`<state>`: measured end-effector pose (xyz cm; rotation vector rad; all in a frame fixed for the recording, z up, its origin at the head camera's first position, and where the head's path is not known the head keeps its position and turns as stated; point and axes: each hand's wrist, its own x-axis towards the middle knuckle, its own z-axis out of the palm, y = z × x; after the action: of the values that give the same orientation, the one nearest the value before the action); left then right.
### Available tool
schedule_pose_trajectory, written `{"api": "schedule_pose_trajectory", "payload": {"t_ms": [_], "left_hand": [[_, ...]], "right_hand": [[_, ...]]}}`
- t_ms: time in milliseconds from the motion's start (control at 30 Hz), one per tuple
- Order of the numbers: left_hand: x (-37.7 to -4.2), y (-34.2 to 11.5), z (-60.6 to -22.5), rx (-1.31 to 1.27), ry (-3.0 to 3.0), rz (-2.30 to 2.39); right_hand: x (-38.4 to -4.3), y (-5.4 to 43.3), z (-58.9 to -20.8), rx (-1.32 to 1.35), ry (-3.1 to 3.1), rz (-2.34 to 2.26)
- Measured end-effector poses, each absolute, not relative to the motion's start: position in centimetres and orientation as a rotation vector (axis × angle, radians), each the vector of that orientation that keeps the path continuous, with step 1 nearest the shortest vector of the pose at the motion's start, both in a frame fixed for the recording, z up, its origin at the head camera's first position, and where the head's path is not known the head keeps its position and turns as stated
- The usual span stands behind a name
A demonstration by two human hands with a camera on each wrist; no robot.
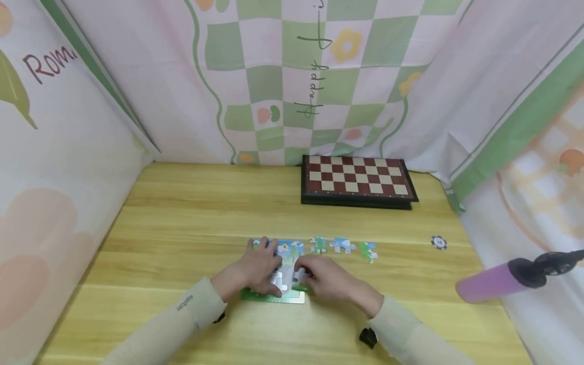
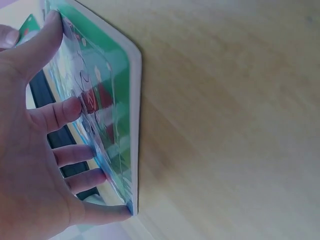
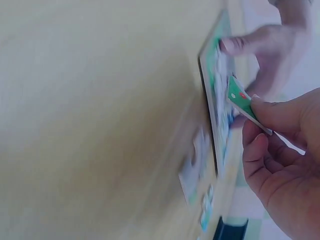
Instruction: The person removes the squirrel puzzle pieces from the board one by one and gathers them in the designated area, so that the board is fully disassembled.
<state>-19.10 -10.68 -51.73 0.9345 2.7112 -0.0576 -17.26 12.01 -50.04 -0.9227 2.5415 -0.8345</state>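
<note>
A jigsaw puzzle board (image 1: 285, 299) with a green edge and blue top lies on the wooden table, partly covered by both hands. My left hand (image 1: 257, 268) rests on its left side with the fingers spread; in the left wrist view the thumb and fingertips touch the board's surface. Over the right side, my right hand (image 1: 330, 279) pinches a green puzzle piece (image 3: 241, 102) between thumb and fingers. The right wrist view shows that piece tilted above the board. Right of the board lie three loose puzzle pieces (image 1: 342, 245), blue, white and green.
A folded chessboard (image 1: 358, 177) with a black rim stands at the back of the table. A round black-and-white chip (image 1: 439, 242) lies at the right. Further right is a purple cylindrical object (image 1: 490, 284) with a black end. Patterned curtains enclose the table.
</note>
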Motion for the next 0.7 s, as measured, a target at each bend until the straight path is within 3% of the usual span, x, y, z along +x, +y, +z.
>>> {"api": "schedule_pose_trajectory", "payload": {"t_ms": [700], "left_hand": [[-19.1,-10.3,-51.9,0.89,2.694,-0.06]], "right_hand": [[-18.2,20.9,-48.4,-0.702,2.72,-0.867]]}}
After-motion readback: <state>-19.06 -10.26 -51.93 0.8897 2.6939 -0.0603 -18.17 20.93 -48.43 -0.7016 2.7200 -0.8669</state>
